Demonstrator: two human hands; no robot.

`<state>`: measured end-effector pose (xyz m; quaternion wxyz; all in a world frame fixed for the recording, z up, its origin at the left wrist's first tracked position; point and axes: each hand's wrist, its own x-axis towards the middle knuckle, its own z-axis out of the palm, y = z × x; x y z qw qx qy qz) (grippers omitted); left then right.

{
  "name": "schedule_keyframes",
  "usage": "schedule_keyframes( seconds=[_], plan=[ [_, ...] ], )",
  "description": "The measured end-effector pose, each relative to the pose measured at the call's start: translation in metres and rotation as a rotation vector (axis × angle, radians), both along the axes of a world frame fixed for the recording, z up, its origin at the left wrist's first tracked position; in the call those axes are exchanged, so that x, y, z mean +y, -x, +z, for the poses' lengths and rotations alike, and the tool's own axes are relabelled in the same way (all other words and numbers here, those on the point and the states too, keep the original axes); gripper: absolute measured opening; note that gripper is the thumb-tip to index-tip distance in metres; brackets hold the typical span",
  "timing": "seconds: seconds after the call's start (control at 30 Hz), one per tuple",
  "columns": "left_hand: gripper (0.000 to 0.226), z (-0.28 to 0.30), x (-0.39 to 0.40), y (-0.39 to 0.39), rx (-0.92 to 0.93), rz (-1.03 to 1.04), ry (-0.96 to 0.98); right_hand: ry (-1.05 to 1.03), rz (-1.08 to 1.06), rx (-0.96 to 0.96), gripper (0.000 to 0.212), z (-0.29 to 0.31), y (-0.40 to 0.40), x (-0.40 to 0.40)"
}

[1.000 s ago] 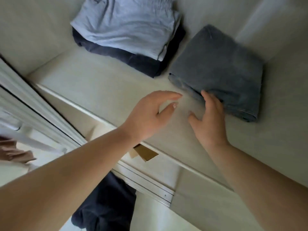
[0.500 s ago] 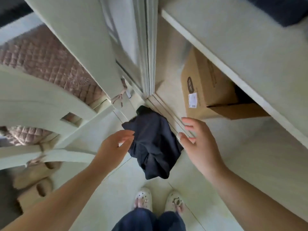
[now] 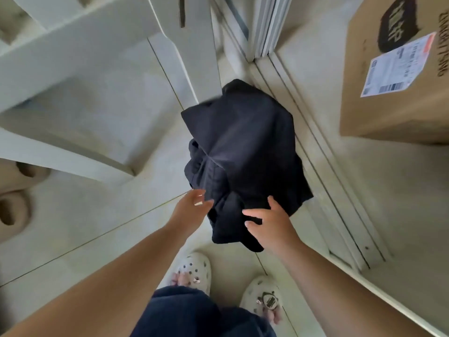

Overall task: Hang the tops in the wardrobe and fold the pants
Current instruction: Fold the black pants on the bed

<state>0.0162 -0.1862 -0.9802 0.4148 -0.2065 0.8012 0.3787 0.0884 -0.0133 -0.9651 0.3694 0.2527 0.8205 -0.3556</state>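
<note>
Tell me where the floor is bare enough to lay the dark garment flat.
Bare tile lies left of the garment, between the white frame and the clogs. It is crowded on the right: the door track and the box close that side.

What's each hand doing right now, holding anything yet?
Left hand: open, fingers at the edge of the dark garment on the floor, no grip yet.
Right hand: open, fingers spread on the garment's near end, not gripping.
</note>
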Motion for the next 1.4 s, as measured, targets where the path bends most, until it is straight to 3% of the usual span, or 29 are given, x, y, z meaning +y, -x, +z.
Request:
schedule_keyframes(
  seconds=[0.1,0.2,0.3,0.4,0.57,0.7,0.8,0.93,1.07,1.2,1.3,1.4],
  plan=[
    [0.069,-0.041,0.008,0.001,-0.028,0.028,-0.025,-0.025,0.063,0.001,0.048,-0.034,0.007,0.001],
    [0.078,-0.079,0.008,0.001,-0.059,-0.01,-0.025,-0.028,0.039,-0.003,0.062,-0.062,0.013,0.001],
    [0.054,-0.088,0.004,0.003,-0.038,-0.091,0.03,0.018,-0.143,0.038,0.054,-0.064,0.017,0.004],
    [0.023,-0.061,0.007,-0.004,-0.022,-0.061,-0.043,0.063,-0.349,0.07,0.043,-0.048,0.016,0.007],
    [0.015,0.038,0.025,-0.023,0.069,-0.123,-0.193,0.253,-0.622,0.037,0.025,0.025,0.013,-0.002],
    [0.022,0.125,0.024,-0.022,0.16,-0.251,-0.248,0.504,-0.67,-0.032,0.039,0.11,0.006,-0.017],
    [0.019,0.198,0.024,-0.028,0.241,-0.434,-0.248,0.605,-0.707,-0.065,0.019,0.182,0.002,-0.025],
    [0.011,0.276,0.022,-0.052,0.279,-0.628,-0.25,0.626,-0.863,-0.142,0.055,0.251,-0.005,-0.034],
    [0.015,0.353,0.007,-0.086,0.34,-0.687,-0.241,0.672,-1.002,-0.137,0.029,0.315,-0.032,-0.046],
    [0.01,0.428,-0.015,-0.138,0.412,-0.63,-0.253,0.603,-0.989,-0.058,0.016,0.386,-0.072,-0.056],
    [0.036,0.478,-0.036,-0.181,0.449,-0.433,-0.292,0.624,-1.001,0.01,0.019,0.443,-0.096,-0.058],
    [0.039,0.518,-0.059,-0.214,0.504,-0.251,-0.336,0.655,-0.988,0.043,0.018,0.493,-0.107,-0.061]
  ],
)
